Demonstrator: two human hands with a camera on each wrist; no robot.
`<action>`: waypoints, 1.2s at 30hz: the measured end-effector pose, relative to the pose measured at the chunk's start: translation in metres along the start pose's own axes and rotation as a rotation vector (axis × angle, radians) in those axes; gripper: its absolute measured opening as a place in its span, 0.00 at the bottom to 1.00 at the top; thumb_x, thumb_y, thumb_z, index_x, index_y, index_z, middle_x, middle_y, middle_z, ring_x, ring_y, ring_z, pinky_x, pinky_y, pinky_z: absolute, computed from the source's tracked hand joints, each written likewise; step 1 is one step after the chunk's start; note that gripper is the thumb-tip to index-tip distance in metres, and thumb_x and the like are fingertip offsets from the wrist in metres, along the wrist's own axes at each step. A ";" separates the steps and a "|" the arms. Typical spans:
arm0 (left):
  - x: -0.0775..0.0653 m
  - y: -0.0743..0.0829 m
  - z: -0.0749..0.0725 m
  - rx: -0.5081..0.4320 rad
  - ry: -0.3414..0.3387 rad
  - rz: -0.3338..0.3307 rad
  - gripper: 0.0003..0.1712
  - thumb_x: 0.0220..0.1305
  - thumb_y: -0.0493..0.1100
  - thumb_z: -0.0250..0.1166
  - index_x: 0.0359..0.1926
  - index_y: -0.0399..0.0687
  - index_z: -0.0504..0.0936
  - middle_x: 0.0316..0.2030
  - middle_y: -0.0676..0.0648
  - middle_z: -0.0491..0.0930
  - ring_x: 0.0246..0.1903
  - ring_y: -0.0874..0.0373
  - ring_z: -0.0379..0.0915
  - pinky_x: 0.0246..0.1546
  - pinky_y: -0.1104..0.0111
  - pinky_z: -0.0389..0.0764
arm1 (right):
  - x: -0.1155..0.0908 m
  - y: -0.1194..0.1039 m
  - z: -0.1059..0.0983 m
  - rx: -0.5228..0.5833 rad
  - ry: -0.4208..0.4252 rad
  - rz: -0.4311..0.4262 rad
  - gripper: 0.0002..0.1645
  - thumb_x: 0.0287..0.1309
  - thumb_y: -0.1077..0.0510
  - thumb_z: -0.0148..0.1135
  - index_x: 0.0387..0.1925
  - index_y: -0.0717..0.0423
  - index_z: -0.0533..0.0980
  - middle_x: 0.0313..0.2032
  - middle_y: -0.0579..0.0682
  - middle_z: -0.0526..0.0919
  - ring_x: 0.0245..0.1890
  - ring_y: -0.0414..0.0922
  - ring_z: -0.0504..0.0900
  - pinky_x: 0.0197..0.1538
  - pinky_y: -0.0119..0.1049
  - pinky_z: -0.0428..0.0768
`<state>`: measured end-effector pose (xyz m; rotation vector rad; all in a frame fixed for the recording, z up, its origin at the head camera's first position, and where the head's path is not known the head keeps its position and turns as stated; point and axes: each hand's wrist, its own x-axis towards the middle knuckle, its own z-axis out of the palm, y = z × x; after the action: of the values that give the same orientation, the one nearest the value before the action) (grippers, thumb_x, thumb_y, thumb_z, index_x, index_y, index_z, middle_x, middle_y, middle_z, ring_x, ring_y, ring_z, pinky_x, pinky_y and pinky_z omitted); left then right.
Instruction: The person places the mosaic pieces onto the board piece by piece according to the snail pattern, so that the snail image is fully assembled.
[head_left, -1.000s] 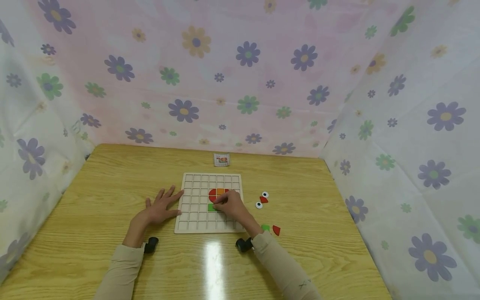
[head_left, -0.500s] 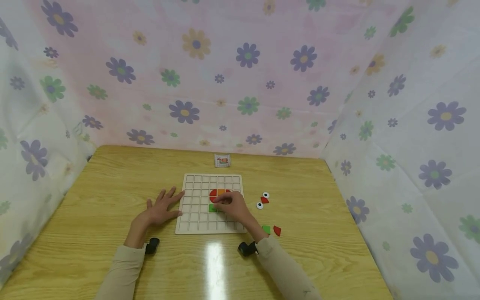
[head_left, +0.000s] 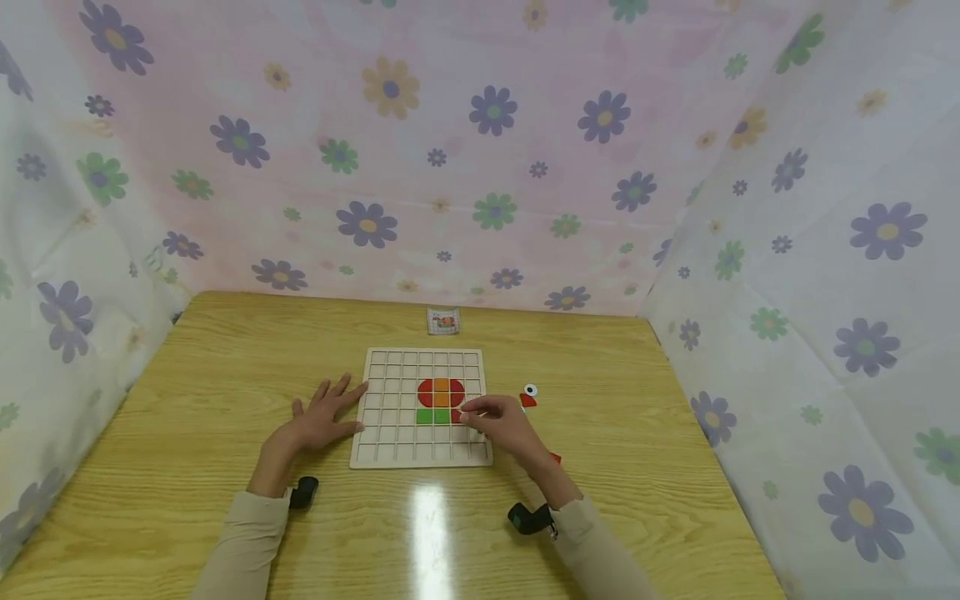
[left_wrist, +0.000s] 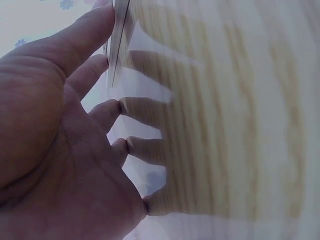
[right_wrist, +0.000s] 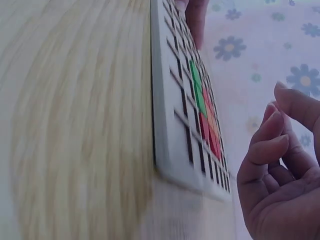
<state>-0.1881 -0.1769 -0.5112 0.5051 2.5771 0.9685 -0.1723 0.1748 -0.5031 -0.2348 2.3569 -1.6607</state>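
A pale wooden grid board (head_left: pixel 386 396) lies on the table. Red and orange tiles (head_left: pixel 441 392) form a rounded block in it. Below sits a row of two green tiles (head_left: pixel 433 416) and a red tile (head_left: pixel 455 416). My left hand (head_left: pixel 322 419) rests with spread fingers at the board's left edge, thumb and fingertips touching it. Over the board's right side is my right hand (head_left: pixel 506 423), its fingertips near that red tile in the head view. The right wrist view shows the fingers loosely bent, thumb apart from them, and no piece seen between them.
Right of the board lie a round eye piece (head_left: pixel 530 389) and a red piece (head_left: pixel 528 401). Another red piece (head_left: pixel 556 457) is partly covered by my right forearm. A small picture card (head_left: pixel 443 321) lies behind the board. Flowered cloth (head_left: pixel 495 167) surrounds the table.
My right hand has moved right, uncovering the second green tile and the red tile beside it. It now covers the lower eye piece, and its arm the loose green piece. My left hand stays put.
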 end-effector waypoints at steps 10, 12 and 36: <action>-0.001 0.000 0.000 -0.013 0.001 0.003 0.42 0.72 0.51 0.64 0.79 0.44 0.57 0.79 0.30 0.39 0.76 0.24 0.24 0.59 0.20 0.23 | -0.023 0.031 -0.049 -0.094 0.053 -0.019 0.13 0.63 0.62 0.70 0.46 0.67 0.84 0.43 0.61 0.86 0.36 0.43 0.82 0.36 0.32 0.81; -0.002 0.000 0.000 -0.017 0.001 0.001 0.42 0.72 0.51 0.63 0.79 0.44 0.57 0.79 0.30 0.39 0.76 0.25 0.24 0.59 0.20 0.24 | -0.030 0.035 -0.059 -0.125 0.061 -0.012 0.13 0.61 0.64 0.71 0.46 0.67 0.84 0.42 0.61 0.86 0.36 0.43 0.83 0.37 0.31 0.82; -0.003 -0.001 0.000 0.001 0.012 0.001 0.42 0.72 0.51 0.64 0.79 0.43 0.58 0.79 0.30 0.40 0.75 0.24 0.25 0.58 0.19 0.25 | -0.081 0.041 -0.101 -0.450 0.134 0.183 0.07 0.51 0.61 0.79 0.31 0.59 0.87 0.30 0.48 0.87 0.29 0.42 0.79 0.35 0.38 0.79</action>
<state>-0.1860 -0.1785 -0.5109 0.5026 2.5889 0.9735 -0.1237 0.3011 -0.5002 0.0163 2.7344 -1.0817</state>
